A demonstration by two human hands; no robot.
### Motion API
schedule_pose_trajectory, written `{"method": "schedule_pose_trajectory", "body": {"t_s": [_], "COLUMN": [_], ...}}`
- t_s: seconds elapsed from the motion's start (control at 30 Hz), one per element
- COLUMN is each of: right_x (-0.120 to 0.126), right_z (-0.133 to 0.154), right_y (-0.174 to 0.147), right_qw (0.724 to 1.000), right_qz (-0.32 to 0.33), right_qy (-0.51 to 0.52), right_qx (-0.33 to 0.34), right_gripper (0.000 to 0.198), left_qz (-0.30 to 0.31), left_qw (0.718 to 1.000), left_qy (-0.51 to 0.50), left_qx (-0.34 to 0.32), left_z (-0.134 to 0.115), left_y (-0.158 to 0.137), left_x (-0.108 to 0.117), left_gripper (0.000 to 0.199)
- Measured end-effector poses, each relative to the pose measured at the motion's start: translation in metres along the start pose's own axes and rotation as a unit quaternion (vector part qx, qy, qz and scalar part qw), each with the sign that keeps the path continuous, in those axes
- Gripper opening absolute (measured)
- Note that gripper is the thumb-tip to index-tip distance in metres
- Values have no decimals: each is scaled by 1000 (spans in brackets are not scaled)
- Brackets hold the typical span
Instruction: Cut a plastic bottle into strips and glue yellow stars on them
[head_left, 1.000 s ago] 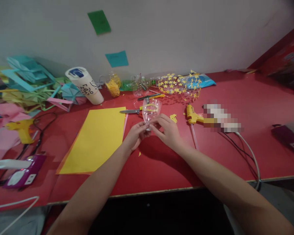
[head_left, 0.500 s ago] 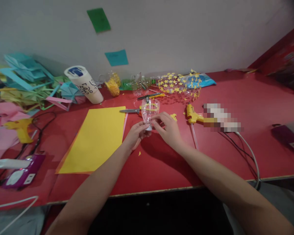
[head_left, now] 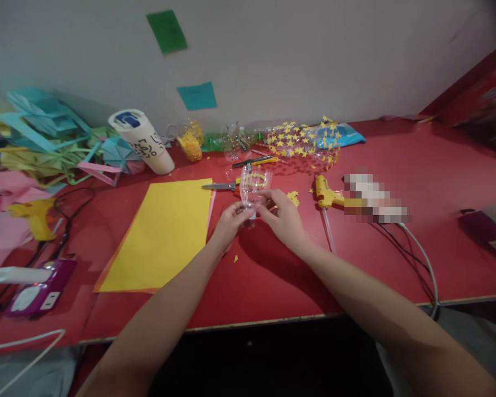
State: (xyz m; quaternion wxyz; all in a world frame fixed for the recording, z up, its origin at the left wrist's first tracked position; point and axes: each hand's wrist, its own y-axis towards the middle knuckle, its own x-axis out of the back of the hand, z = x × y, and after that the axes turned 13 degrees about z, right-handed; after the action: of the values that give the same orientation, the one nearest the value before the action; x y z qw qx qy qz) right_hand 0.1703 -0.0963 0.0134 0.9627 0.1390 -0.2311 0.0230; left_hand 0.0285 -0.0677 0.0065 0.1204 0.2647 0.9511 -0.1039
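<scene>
Both of my hands hold a clear cut plastic bottle top (head_left: pixel 254 184), its white-capped neck towards me and its wide end away. My left hand (head_left: pixel 232 220) pinches it near the neck from the left. My right hand (head_left: pixel 284 218) has its fingers closed on the right side of the neck; the fingertips partly hide what they touch. Behind the bottle top lie scissors (head_left: pixel 220 187), their handles seen through the plastic. A dark and yellow cutter (head_left: pixel 264 161) lies farther back. Small yellow paper stars (head_left: pixel 292 198) sit just right of it.
Yellow paper sheets (head_left: pixel 165 231) lie left. A yellow glue gun (head_left: pixel 324 192) is at right, another glue gun (head_left: pixel 39 218) far left by a purple power strip (head_left: pixel 45 292). At the back stand a white cup (head_left: pixel 146 146), star-covered clear plastic (head_left: pixel 291 140) and folded paper (head_left: pixel 45 121).
The bottle top has turned and shifted slightly to the right in my hands. My left fingers have changed their grip near the neck. The things on the table stay put.
</scene>
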Motion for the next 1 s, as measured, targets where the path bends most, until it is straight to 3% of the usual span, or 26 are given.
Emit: {"method": "schedule_pose_trajectory", "body": {"t_s": [0.4,0.57,0.77,1.0], "right_x": [2,3,6,5], "right_z": [2,4,7,6], "right_y": [-3,-4,-6,-7], "right_qw": [994,989,985,988], "right_qz": [28,57,63,21], "right_qy": [-101,-135,-158,-152], "right_qx": [10,-22,-19,19], "right_gripper": [40,50,45,35], "left_qz": [38,50,48,41], "left_qw": [998,997,998,997], "left_qy": [-47,-47,-39,-59], "left_qx": [26,28,30,27], "left_z": [-1,-3,-3,-1], "left_y": [-1,-3,-3,-1], "left_x": [0,-1,-2,0], "left_gripper": [27,27,22,20]}}
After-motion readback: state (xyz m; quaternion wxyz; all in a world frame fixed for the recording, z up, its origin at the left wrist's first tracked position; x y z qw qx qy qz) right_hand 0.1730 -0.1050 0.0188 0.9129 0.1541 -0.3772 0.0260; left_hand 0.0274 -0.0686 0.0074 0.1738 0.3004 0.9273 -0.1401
